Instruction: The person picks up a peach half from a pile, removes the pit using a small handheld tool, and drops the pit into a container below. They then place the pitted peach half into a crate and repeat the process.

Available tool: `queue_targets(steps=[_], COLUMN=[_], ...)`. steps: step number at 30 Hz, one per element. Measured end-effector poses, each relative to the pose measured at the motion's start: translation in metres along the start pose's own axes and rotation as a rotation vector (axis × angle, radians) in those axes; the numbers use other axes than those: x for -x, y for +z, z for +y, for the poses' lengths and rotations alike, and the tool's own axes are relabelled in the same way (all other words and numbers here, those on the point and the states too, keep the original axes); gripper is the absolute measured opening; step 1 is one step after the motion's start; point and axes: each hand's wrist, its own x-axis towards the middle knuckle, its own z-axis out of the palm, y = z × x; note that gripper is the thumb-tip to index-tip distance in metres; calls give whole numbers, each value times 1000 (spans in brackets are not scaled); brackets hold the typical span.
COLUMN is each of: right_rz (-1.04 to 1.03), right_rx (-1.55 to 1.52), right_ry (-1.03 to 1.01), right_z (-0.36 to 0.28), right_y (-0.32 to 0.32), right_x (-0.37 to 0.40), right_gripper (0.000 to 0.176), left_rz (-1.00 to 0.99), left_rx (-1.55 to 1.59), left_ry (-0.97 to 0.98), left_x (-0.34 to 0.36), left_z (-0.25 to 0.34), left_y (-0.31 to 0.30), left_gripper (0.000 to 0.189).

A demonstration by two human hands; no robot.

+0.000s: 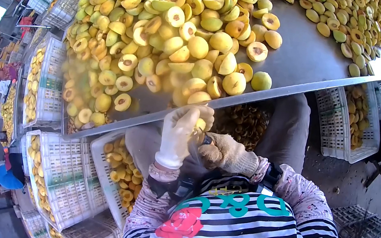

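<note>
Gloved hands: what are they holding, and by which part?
Left hand cups a yellow peach by its sides; right hand grips a small dark tool, part unclear.

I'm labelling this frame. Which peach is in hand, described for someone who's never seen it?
Find the steel table heaped with yellow peach halves. Just below its near edge, the white-gloved left hand and knit-gloved right hand meet. The peach is the only one gripped in gloved fingers, off the table.
</note>
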Motion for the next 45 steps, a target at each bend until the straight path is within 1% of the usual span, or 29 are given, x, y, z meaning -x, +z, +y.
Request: queue_targets(steps=[1, 2, 4, 5, 6, 8, 9, 12, 13, 15, 16, 17, 18, 20, 23, 24, 26, 27, 28, 30, 33, 34, 35, 38, 39, 42, 43, 45], right_rz=[21, 43, -111, -183, -174, -21, 34, 5, -50, -144, -198, -97, 0, 14, -105, -251, -362, -400, -339, -228, -34, 34, 81, 86, -138, -208, -116, -55], right_rx=[18, 36, -64, -103, -36, -14, -92, 16, -105, -117, -124, -17, 28, 33, -260, -704, -978, -1054, -896, -568, -303, -214, -114, -194, -505, -630, -398, -212], right_ry=[-2, -4, 165, 254, 205, -13, -78, -37, 71, 143, 190, 189, 54, 20, 97, 210, 216, 234, 223, 175, 52, 13, 52, 74, 300, 243, 285, 138], right_z=[1, 2, -13, -21, -24, -2, -5, -17, -23, -21, -16, -3, -6, 5, -3, -2, -12, 2, 6, 7, 18, 19, 17, 26, -5, -3, -8, -3], right_y=[-1, -1, -6, -8, -9, -3, 1, -5, -5, -12, -13, -7, -1, -1, -7, -6, 5, 9, 10, 9, 13, 14, 12, 12, 0, -1, -4, -1], right_x=[0, 0, 2, 3, 3, 1, 3, 4, 6, 4, 5, 2, 4, -1, 1, 6, 19, 19, 20, 14, 2, 0, 1, -4, 4, -1, -4, -8], right_gripper=[44, 44, 43, 43, 42, 40, 42, 43, 43, 43, 42, 41, 40, 39, 38, 37, 37, 38, 37, 36, 31, 30, 29, 32, 34, 43, 45, 45], left_rz=[9, 85, 236, 246, 154, -19, -76, -48, 108, 110, 121, -22, -109, -295, -36, 39, 130, 96, 74, -73, -159, -161, -162, -158, -155, -74, -30, -89], left_rx=[-29, -104, -256, -312, -266, -169, -146, 3, 37, -37, -67, -60, -136, -217, 94, 23, -53, 150, 252, 307, 151, 76, 2, -128, -158, -218, -240, 95], left_ry=[76, 276, 674, 818, 680, 382, 205, 327, 494, 444, 412, 98, -37, -112, 269, 499, 600, 380, 238, 68, 61, 93, 124, 272, 330, 580, 641, 332], left_x=[-1, 1, 6, 4, 3, 7, 6, 8, 8, 3, 3, -1, -8, -18, -10, -7, -2, 0, -1, -2, -9, -13, -16, -18, -17, -16, -16, -14], left_z=[-5, -10, -20, -29, -26, -19, -10, -5, -12, -11, -9, 3, 4, 15, 3, -9, -44, -37, -33, -16, -6, -7, -8, -8, -8, -24, -30, -30], left_y=[-1, 6, 24, 20, 17, 2, -2, 11, 24, 19, 16, 5, -2, -10, 14, 17, 13, 8, 5, 1, -4, -5, -6, -7, -8, -4, -3, -7], left_gripper=[29, 29, 31, 31, 32, 33, 27, 28, 30, 31, 31, 30, 34, 34, 34, 34, 34, 30, 29, 30, 31, 31, 32, 33, 33, 33, 34, 34])
